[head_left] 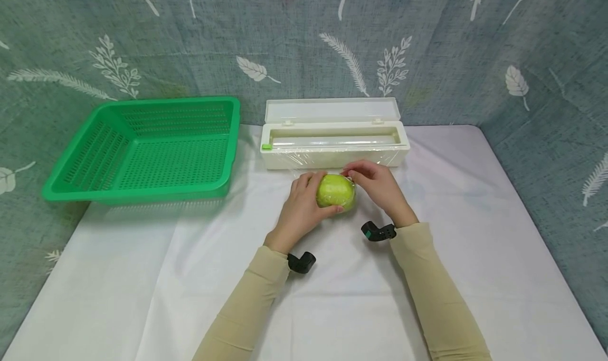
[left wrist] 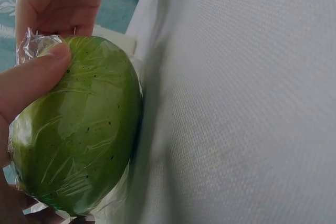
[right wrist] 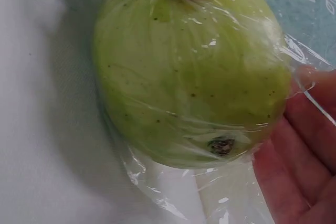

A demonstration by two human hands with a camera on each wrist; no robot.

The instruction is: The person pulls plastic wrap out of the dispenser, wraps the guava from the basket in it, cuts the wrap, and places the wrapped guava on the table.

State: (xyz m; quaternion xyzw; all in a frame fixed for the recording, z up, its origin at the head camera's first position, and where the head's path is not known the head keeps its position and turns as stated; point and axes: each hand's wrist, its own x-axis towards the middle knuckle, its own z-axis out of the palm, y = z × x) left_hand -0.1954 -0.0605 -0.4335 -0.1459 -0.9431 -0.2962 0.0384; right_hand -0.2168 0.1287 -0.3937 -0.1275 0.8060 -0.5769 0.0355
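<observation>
A speckled green fruit (head_left: 334, 191), with a dark spot at one end in the right wrist view, is wrapped in clear cling film (right wrist: 226, 124). The left hand (head_left: 304, 200) grips it from the left, its thumb (left wrist: 42, 80) pressed over the near side. On the far right of the fruit, the right hand (head_left: 377, 184) pinches a loose edge of the film between thumb and fingers. Behind both hands stands a cream cling film dispenser (head_left: 332, 158) with its lid raised and a roll inside. Film hangs over the dispenser's front.
A green plastic basket (head_left: 138, 195) stands at the back left of the white cloth-covered table (head_left: 214, 297). Behind the table hangs a grey-green curtain (head_left: 294, 49) with leaf prints. Black cameras sit on both wrists.
</observation>
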